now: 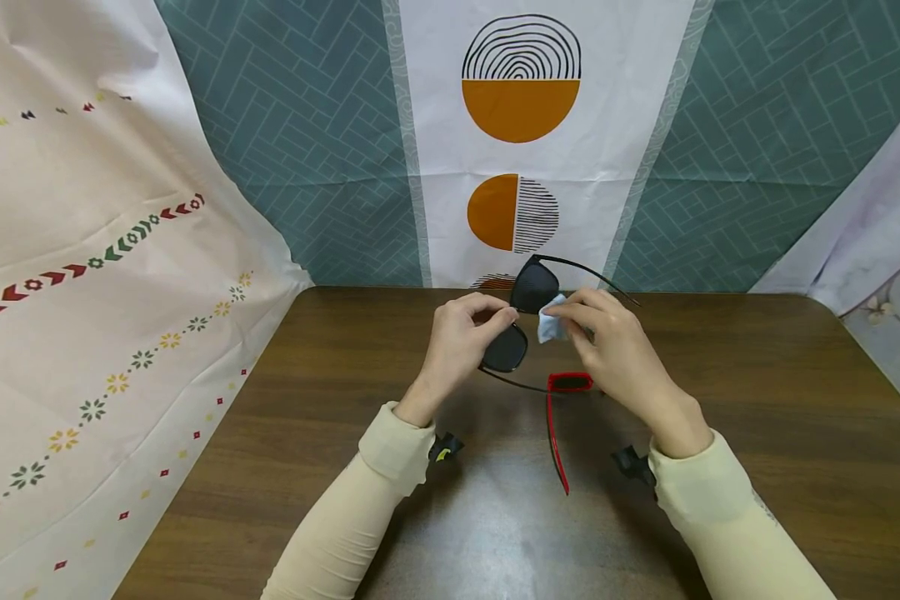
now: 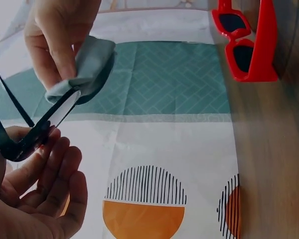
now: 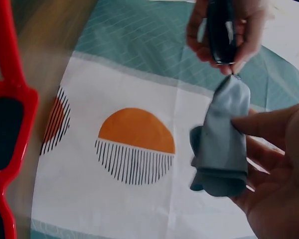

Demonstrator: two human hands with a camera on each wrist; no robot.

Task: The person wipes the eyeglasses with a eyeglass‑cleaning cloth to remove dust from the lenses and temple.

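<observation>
black sunglasses [image 1: 534, 289] sit pinched near the bridge by the left hand [image 1: 457, 342], raised above the table [image 1: 307, 400] with both temples unfolded. the right hand [image 1: 621, 348] pinches a pale blue cloth [image 1: 550, 325] folded over one lens. beyond the hands, red sunglasses [image 1: 570, 382] rest on the wood. the left grip looks light, so a hard tug on the cloth could twist the frame loose and drop it; a fingertip slipping off the fabric could smudge the lens.

Pale-yellow sleeves [image 1: 345, 521] end in wide cuffs [image 1: 396, 452], with black wrist devices [image 1: 451, 443], the left marked yellow-green.
</observation>
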